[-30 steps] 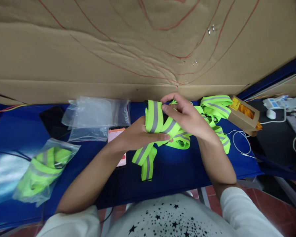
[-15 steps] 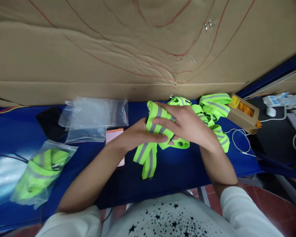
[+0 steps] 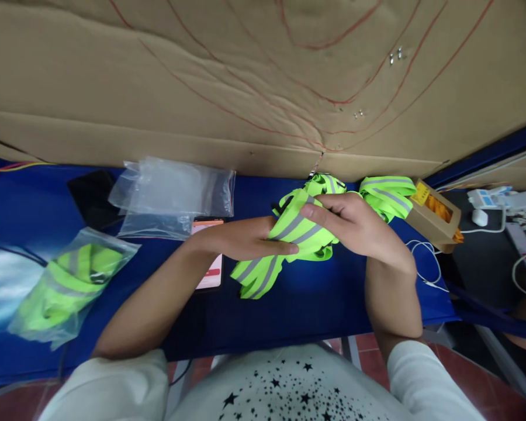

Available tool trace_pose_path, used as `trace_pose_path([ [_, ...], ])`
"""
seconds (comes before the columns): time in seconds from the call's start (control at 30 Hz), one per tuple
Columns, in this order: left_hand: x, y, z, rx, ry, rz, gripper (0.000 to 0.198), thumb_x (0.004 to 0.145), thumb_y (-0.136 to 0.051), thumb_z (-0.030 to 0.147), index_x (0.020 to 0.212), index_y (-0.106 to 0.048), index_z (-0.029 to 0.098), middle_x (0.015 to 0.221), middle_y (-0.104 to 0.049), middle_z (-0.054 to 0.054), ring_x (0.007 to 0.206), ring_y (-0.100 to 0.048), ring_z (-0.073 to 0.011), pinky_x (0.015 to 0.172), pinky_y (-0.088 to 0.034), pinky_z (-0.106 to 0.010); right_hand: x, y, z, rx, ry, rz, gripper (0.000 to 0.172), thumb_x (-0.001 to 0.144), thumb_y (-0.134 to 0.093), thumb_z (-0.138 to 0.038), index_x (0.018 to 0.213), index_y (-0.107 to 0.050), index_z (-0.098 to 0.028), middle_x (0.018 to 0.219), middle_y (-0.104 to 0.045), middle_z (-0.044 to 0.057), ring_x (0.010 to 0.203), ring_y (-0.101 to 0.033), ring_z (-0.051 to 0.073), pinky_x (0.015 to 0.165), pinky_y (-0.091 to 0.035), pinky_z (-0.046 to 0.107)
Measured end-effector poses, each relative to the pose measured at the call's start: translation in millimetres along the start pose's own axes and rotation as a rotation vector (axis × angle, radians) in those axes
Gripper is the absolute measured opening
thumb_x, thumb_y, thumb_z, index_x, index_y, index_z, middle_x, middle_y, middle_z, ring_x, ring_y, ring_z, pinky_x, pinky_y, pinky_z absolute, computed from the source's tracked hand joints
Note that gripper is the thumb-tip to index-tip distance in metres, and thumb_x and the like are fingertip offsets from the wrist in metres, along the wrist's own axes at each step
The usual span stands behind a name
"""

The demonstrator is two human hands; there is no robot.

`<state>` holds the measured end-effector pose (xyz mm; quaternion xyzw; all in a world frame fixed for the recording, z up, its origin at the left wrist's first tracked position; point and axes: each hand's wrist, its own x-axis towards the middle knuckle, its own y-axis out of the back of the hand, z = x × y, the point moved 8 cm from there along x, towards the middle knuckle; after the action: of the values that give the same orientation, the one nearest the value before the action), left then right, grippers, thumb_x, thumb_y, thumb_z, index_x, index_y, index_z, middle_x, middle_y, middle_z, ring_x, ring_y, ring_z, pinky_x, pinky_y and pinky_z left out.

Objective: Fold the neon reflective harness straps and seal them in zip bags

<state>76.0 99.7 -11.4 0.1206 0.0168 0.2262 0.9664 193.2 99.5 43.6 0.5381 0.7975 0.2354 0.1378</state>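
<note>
Between my two hands is a folded neon-yellow reflective strap (image 3: 294, 225) with grey stripes. My left hand (image 3: 256, 238) grips its left side, thumb lying along the front. From the right, my right hand (image 3: 348, 219) clasps the other end, thumb on top and the other fingers mostly hidden behind. Loose ends of the strap (image 3: 258, 278) hang to the lower left over the blue table. More reflective straps (image 3: 388, 193) lie in a heap behind and right of my hands, partly covered by them.
Clear plastic bags (image 3: 170, 193) lie at the back left, by a dark flat object (image 3: 94, 199). A phone (image 3: 209, 275) is under my left forearm. A bagged reflective strap (image 3: 70, 286) rests at left. At right are a cardboard box (image 3: 436, 216) and a white cable (image 3: 433, 263).
The folded strap has turned from upright to slanting, lying flatter between my hands. My right hand has shifted slightly right and down. The loose ends have swung left and up.
</note>
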Motion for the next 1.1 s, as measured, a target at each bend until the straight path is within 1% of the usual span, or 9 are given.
trace_pose_path([
  [0.1,-2.4,-17.3,6.8,-0.266,0.027,-0.187,0.03,0.1,-0.06,0.04,0.122,-0.073,0.025,0.119,-0.079,-0.006,0.108,-0.076,-0.0206,0.09,-0.061,-0.03,4.4,-4.1,11.6,0.193,-0.093,-0.051,0.043,0.092,-0.067,-0.057,0.075,-0.062,-0.018,0.06,-0.049,-0.006,0.053,-0.043,0.008,0.048,-0.033,0.022],
  [0.2,-3.6,-22.9,7.4,-0.363,0.046,-0.249,0.033,0.101,-0.059,0.04,0.127,-0.071,0.024,0.125,-0.076,-0.009,0.109,-0.076,-0.0225,0.092,-0.062,-0.034,8.2,-2.0,19.3,0.276,-0.117,-0.028,0.037,0.088,-0.073,-0.056,0.095,-0.073,-0.02,0.073,-0.064,-0.003,0.059,-0.052,0.009,0.053,-0.042,0.021],
  [0.33,-2.5,-17.1,0.6,-0.187,-0.001,-0.198,0.034,0.099,-0.063,0.037,0.123,-0.071,0.016,0.121,-0.077,-0.011,0.107,-0.074,-0.0225,0.09,-0.061,-0.031,5.4,9.8,25.8,0.212,-0.105,0.048,0.033,0.09,-0.071,-0.054,0.097,-0.077,-0.023,0.077,-0.067,-0.003,0.065,-0.055,0.01,0.057,-0.044,0.02],
  [0.43,-2.5,-19.1,0.2,-0.193,-0.047,-0.213,0.033,0.101,-0.059,0.04,0.115,-0.072,0.013,0.115,-0.078,-0.011,0.103,-0.073,-0.0207,0.086,-0.06,-0.028,5.0,12.2,31.8,0.221,-0.108,0.046,0.033,0.092,-0.068,-0.055,0.1,-0.078,-0.025,0.09,-0.074,-0.001,0.077,-0.064,0.013,0.068,-0.052,0.023],
  [0.67,4.8,-13.1,-9.5,-0.148,-0.024,-0.101,0.036,0.101,-0.057,0.045,0.111,-0.07,0.013,0.103,-0.077,-0.009,0.09,-0.071,-0.0188,0.08,-0.057,-0.028,13.5,0.6,23.4,-0.111,-0.023,0.056,0.039,0.103,-0.052,-0.05,0.124,-0.072,-0.023,0.117,-0.076,0.005,0.106,-0.07,0.02,0.094,-0.054,0.033],
  [0.73,5.5,-9.5,-11.3,-0.126,-0.027,-0.067,0.036,0.101,-0.057,0.046,0.108,-0.07,0.013,0.101,-0.077,-0.008,0.089,-0.071,-0.0188,0.08,-0.057,-0.028,11.9,-10.8,17.1,-0.167,-0.001,-0.038,0.046,0.105,-0.045,-0.052,0.132,-0.069,-0.022,0.126,-0.074,0.007,0.113,-0.07,0.021,0.099,-0.053,0.035],
  [0.87,5.3,-2.8,-10.7,-0.072,-0.084,-0.014,0.033,0.097,-0.062,0.045,0.1,-0.072,0.014,0.099,-0.075,-0.006,0.093,-0.068,-0.0184,0.084,-0.055,-0.028,5.5,-31.5,12.8,-0.276,0.007,-0.252,0.063,0.095,-0.06,-0.063,0.139,-0.064,-0.019,0.122,-0.076,0.009,0.095,-0.074,0.022,0.08,-0.056,0.031],
  [1.0,8.1,-5.1,-25.9,-0.324,0.034,0.018,0.033,0.091,-0.072,0.045,0.107,-0.073,0.015,0.106,-0.077,-0.007,0.099,-0.07,-0.0204,0.09,-0.056,-0.032,6.0,-25.4,10.1,-0.343,-0.009,-0.146,0.06,0.093,-0.066,-0.059,0.137,-0.066,-0.017,0.102,-0.079,0.006,0.073,-0.071,0.018,0.067,-0.052,0.028],
  [1.1,9.3,-28.9,-27.7,-0.692,0.125,-0.164,0.04,0.085,-0.08,0.043,0.115,-0.073,0.017,0.112,-0.079,-0.01,0.105,-0.074,-0.0248,0.091,-0.059,-0.036,6.3,-13.3,6.9,-0.361,-0.025,-0.013,0.057,0.095,-0.064,-0.055,0.137,-0.065,-0.017,0.108,-0.078,0.008,0.077,-0.071,0.019,0.074,-0.052,0.029],
])
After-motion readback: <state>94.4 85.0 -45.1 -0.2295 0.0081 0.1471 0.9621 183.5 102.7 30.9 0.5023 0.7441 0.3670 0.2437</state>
